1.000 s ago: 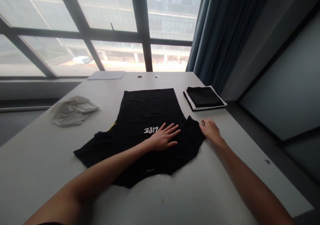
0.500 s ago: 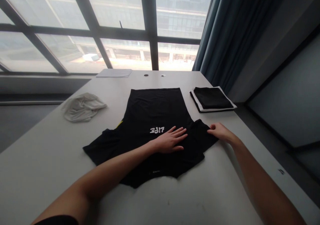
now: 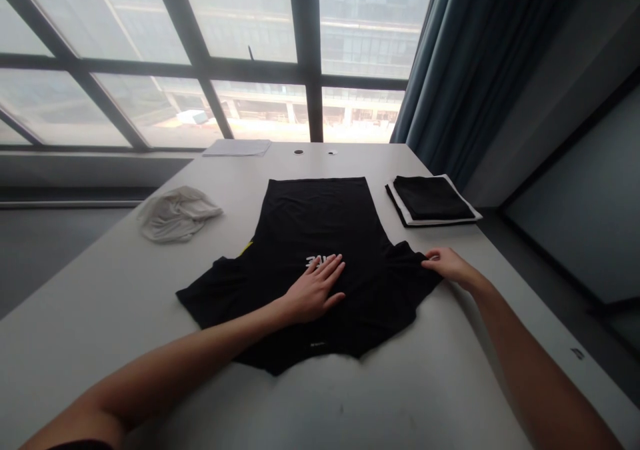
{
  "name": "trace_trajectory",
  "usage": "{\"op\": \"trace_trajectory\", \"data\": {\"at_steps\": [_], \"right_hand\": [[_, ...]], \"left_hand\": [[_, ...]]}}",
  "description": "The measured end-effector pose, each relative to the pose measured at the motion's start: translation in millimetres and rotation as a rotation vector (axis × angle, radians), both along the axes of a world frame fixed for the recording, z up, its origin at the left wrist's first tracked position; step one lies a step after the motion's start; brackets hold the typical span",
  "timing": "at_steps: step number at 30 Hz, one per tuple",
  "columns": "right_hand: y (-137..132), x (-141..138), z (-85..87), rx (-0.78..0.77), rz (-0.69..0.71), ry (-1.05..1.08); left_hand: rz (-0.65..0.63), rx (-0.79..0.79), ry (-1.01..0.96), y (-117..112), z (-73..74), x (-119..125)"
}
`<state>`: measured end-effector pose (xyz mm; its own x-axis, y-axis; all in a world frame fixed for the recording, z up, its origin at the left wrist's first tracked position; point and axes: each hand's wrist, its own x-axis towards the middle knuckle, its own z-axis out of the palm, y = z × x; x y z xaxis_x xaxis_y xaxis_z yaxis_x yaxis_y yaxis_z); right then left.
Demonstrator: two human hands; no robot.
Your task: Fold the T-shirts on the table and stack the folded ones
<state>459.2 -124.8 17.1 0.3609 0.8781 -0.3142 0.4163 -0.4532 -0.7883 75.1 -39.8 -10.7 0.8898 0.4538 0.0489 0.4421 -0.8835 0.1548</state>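
A black T-shirt [image 3: 320, 217] lies spread on the white table, its hem toward the window and its neckline toward me. White lettering is printed at its middle, partly covered by my fingers, and a bit of yellow shows at its left side. My left hand [image 3: 314, 291] rests flat on the shirt with its fingers stretched out. At the right sleeve, my right hand [image 3: 449, 265] pinches the sleeve's edge between thumb and fingers.
Folded black and white garments [image 3: 433, 200] are stacked at the right edge of the table [image 3: 120, 303]. A crumpled pale cloth [image 3: 180, 215] lies on the left. Papers [image 3: 237, 147] sit at the far edge, below the window. A dark blue curtain [image 3: 450, 70] hangs at the right.
My left hand has slid left across the shirt, onto the lettering. My right hand still holds the sleeve edge. The view has shifted slightly.
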Motion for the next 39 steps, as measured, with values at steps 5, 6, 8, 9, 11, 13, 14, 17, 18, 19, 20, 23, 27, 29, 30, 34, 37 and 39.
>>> {"op": "trace_trajectory", "data": {"at_steps": [5, 6, 8, 9, 11, 13, 14, 17, 18, 19, 20, 23, 27, 29, 30, 34, 37, 39], "right_hand": [[-4.9, 2.2, 7.4, -0.018, 0.111, 0.08], [-5.2, 3.0, 7.2, -0.022, 0.115, 0.091], [-4.8, 4.7, 5.3, -0.026, 0.121, 0.103], [-4.2, 5.5, 4.2, -0.025, 0.122, 0.105], [-3.1, 6.6, 2.9, -0.023, 0.117, 0.101], [-2.6, 6.8, 3.8, -0.024, 0.101, 0.098], [-2.7, 6.6, 4.9, -0.025, 0.094, 0.1], [-3.8, 5.3, 8.6, -0.023, 0.098, 0.109], [-4.2, 5.0, 9.6, -0.019, 0.103, 0.109], [-4.6, 4.7, 10.2, -0.015, 0.11, 0.105], [-4.8, 4.5, 10.7, -0.012, 0.117, 0.101], [-5.1, 4.1, 11.2, -0.012, 0.123, 0.088], [-5.3, 3.6, 11.8, -0.016, 0.113, 0.094], [-5.3, 3.5, 11.6, -0.011, 0.118, 0.098], [-5.3, 3.6, 11.2, -0.007, 0.122, 0.098], [-4.4, 4.8, 7.9, -0.005, 0.132, 0.092], [-3.7, 5.8, 5.7, -0.012, 0.119, 0.083], [-3.6, 6.2, 5.3, -0.008, 0.116, 0.079]], "left_hand": [[-0.02, 0.0, -0.007, -5.1, 1.2, -2.8], [-0.033, -0.001, -0.01, -6.1, 0.9, -2.7], [-0.047, -0.009, -0.005, -8.3, -0.8, -2.4], [-0.045, -0.013, -0.002, -9.6, -1.9, -2.3], [-0.032, -0.016, -0.002, -12.9, -3.6, -1.8], [-0.028, -0.018, -0.014, -16.0, -3.6, -1.7], [-0.029, -0.021, -0.019, -16.9, -2.6, -1.9], [0.006, -0.044, -0.011, -13.9, 2.9, -4.3], [0.042, -0.048, -0.005, -11.1, 4.7, -5.7], [0.085, -0.044, 0.0, -7.9, 5.8, -7.5], [0.126, -0.032, 0.0, -4.6, 6.2, -9.5], [0.17, 0.02, -0.018, 0.9, 1.9, -16.9], [0.13, 0.048, -0.041, -4.2, -7.4, -26.7], [0.118, 0.056, -0.051, -7.0, -8.6, -29.4], [0.116, 0.058, -0.055, -7.5, -7.9, -29.8], [0.13, 0.063, -0.054, -4.4, 0.6, -26.2], [0.171, 0.07, -0.063, -1.0, 4.6, -21.5], [0.178, 0.074, -0.072, 0.9, 3.1, -19.8]]}}
